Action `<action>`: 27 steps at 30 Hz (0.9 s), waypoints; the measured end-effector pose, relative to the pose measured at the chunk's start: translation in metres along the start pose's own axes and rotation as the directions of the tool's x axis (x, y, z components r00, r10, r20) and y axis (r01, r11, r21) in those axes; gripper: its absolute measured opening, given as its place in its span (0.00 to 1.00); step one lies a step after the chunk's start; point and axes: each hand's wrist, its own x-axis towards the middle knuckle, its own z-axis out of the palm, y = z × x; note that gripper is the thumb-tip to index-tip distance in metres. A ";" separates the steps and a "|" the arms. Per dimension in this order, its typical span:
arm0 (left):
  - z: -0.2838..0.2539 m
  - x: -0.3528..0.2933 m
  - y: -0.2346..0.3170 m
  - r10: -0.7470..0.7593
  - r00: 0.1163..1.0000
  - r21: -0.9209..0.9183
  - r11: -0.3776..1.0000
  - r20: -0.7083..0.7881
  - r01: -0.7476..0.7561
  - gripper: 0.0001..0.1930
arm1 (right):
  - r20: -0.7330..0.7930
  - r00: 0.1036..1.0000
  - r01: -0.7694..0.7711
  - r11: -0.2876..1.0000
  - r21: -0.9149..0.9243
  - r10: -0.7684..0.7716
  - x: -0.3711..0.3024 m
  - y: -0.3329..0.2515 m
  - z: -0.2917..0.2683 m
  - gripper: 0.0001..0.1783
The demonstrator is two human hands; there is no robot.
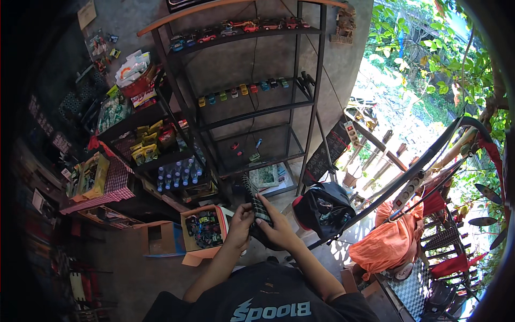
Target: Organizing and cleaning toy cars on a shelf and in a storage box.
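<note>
Both of my hands are in front of my chest on a long, dark, limp-looking piece with thin pale lines [250, 189], which seems to be a checked cloth. My left hand [240, 224] is closed around its near left side. My right hand [274, 225] grips it from the right, with the thumb laid across it. Its lower end is partly hidden by my fingers. Just left of my hands, an open cardboard box [190, 225] on the floor holds many small dark toy cars [206, 228].
A black metal shelf rack [257, 121] ahead carries rows of toy cars [241, 90]. To its left stand water bottles [179, 174], snack packets [147, 142] and a table with a checked cloth [115, 180]. On the right are a black bag [324, 209] and an orange cloth [386, 241].
</note>
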 end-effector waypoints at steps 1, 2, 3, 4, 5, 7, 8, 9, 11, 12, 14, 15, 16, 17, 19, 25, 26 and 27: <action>0.001 0.001 -0.001 -0.004 1.000 -0.004 1.000 0.001 0.004 0.14 | -0.005 1.000 -0.004 1.000 0.019 0.004 -0.001 0.000 -0.001 0.36; 0.002 0.004 0.002 0.024 1.000 0.016 1.000 0.013 -0.024 0.14 | -0.009 1.000 -0.008 0.999 0.038 0.008 -0.002 0.001 -0.001 0.35; 0.003 0.007 0.006 0.052 0.998 0.035 0.998 0.025 -0.053 0.14 | -0.006 1.000 -0.012 0.999 0.035 0.013 -0.004 0.003 0.001 0.35; 0.003 0.012 0.012 0.097 0.995 0.083 0.992 0.039 -0.100 0.15 | -0.032 0.999 -0.018 0.995 0.095 0.021 -0.007 0.007 0.004 0.34; 0.006 0.015 0.019 0.100 0.994 0.073 0.992 0.031 -0.102 0.15 | -0.056 0.998 -0.020 0.988 0.154 0.029 -0.009 0.010 0.005 0.33; 0.014 0.019 0.033 0.233 0.972 0.133 0.963 0.017 -0.234 0.15 | -0.048 0.996 -0.059 0.978 0.201 0.070 -0.012 0.007 0.003 0.32; 0.022 0.016 0.044 0.236 0.972 0.139 0.962 0.014 -0.236 0.16 | -0.051 0.993 -0.092 0.962 0.255 0.109 -0.012 0.005 0.004 0.31; 0.025 0.014 0.046 0.243 0.970 0.136 0.961 0.004 -0.241 0.16 | -0.039 0.994 -0.093 0.963 0.254 0.106 -0.011 0.004 0.003 0.31; 0.030 0.011 0.050 0.227 0.973 0.194 0.954 0.029 -0.228 0.17 | -0.085 0.988 -0.093 0.928 0.360 0.132 -0.008 0.002 0.001 0.30; 0.032 0.008 0.048 0.209 0.978 0.200 0.957 0.015 -0.208 0.17 | -0.088 0.988 -0.092 0.938 0.333 0.128 -0.005 0.004 -0.002 0.29; 0.032 0.000 0.041 0.247 0.969 0.248 0.938 0.018 -0.244 0.17 | -0.054 0.987 -0.119 0.908 0.402 0.153 0.000 0.003 -0.006 0.29; 0.031 -0.004 0.037 0.278 0.960 0.295 0.915 0.031 -0.274 0.17 | -0.028 0.983 -0.148 0.872 0.466 0.182 0.003 0.003 -0.007 0.29; 0.032 -0.007 0.031 0.324 0.945 0.324 0.891 0.035 -0.317 0.16 | 0.011 0.980 -0.175 0.846 0.503 0.197 0.005 0.008 -0.009 0.29; 0.030 -0.009 0.030 0.331 0.943 0.319 0.892 0.019 -0.319 0.16 | 0.030 0.980 -0.184 0.847 0.499 0.196 0.006 0.009 -0.008 0.29; 0.026 -0.012 0.027 0.361 0.932 0.368 0.864 0.024 -0.344 0.16 | 0.054 0.977 -0.205 0.837 0.508 0.206 0.010 0.010 -0.008 0.29; 0.016 -0.005 0.040 0.622 0.782 0.616 0.624 -0.021 -0.480 0.17 | 0.052 0.986 -0.166 0.859 0.484 0.161 0.008 -0.001 0.015 0.31; 0.016 -0.007 0.043 0.625 0.780 0.618 0.624 -0.026 -0.479 0.17 | 0.067 0.982 -0.185 0.855 0.485 0.175 0.008 0.003 0.016 0.31; 0.018 -0.010 0.047 0.660 0.749 0.678 0.528 0.052 -0.512 0.18 | 0.073 0.982 -0.187 0.854 0.486 0.173 0.009 0.005 0.015 0.31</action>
